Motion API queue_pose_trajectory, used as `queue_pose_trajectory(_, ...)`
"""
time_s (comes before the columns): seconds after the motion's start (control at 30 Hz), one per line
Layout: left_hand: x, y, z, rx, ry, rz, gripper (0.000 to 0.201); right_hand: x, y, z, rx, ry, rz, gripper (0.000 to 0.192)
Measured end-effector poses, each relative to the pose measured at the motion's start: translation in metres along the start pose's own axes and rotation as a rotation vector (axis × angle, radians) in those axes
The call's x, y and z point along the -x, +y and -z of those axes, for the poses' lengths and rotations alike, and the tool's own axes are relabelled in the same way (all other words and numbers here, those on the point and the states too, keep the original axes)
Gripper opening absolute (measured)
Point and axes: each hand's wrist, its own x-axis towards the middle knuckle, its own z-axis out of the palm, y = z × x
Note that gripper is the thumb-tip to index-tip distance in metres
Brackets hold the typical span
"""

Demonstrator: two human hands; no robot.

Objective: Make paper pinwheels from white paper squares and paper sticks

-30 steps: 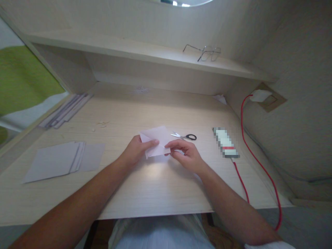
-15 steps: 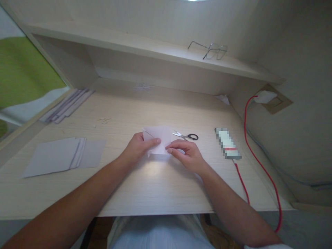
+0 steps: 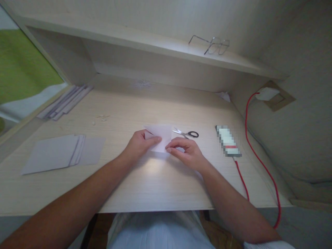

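Observation:
A small folded sheet of white paper point(image 3: 161, 133) is held over the middle of the desk. My left hand point(image 3: 140, 143) grips its left side, thumb on top and the other fingers hidden beneath. At the paper's lower right corner, my right hand point(image 3: 185, 151) pinches the edge between thumb and fingertips. Just behind that hand lie scissors point(image 3: 187, 134) with black handles, their blades parted and pointing toward the paper.
Left on the desk point(image 3: 124, 103) lie a stack of paper sheets point(image 3: 52, 152), paper strips point(image 3: 68, 102) and small scraps point(image 3: 103, 118). A phone point(image 3: 228, 141) with a red cable point(image 3: 264, 166) lies right. Glasses point(image 3: 218, 45) rest on the shelf point(image 3: 145, 38).
The paper has turned slightly in my hands, and its left edge shows a wider fold. Both hands keep their grip. The whole view has shifted a little.

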Motion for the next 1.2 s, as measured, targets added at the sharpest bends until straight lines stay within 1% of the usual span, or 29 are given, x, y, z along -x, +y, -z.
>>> queue_pose_trajectory(0.17,0.000,-0.002,0.000,-0.053,0.045,-0.014,0.033,0.001,0.002,-0.001,0.008,0.006,-0.033,0.008)
queue_pose_trajectory(0.33,0.000,-0.002,0.000,-0.049,0.057,-0.013,0.032,0.002,0.003,-0.001,-0.006,0.025,-0.047,0.011)
queue_pose_trajectory(0.47,-0.001,-0.003,0.000,-0.070,0.076,-0.020,0.033,0.002,0.003,-0.001,0.004,0.006,-0.041,0.010)
queue_pose_trajectory(0.6,-0.002,-0.003,0.001,-0.086,0.056,-0.020,0.034,0.001,0.004,-0.001,0.016,-0.001,-0.023,0.011)
queue_pose_trajectory(0.77,0.000,0.000,0.000,-0.087,0.064,-0.001,0.034,0.000,0.005,-0.002,0.023,0.018,-0.040,0.012)
queue_pose_trajectory(0.97,-0.002,-0.002,0.000,-0.080,0.069,-0.025,0.034,0.000,0.007,-0.004,0.019,0.043,-0.054,0.012)
queue_pose_trajectory(1.2,-0.001,-0.002,-0.001,-0.061,0.075,-0.023,0.032,-0.001,0.013,-0.006,-0.011,0.065,-0.075,0.011)
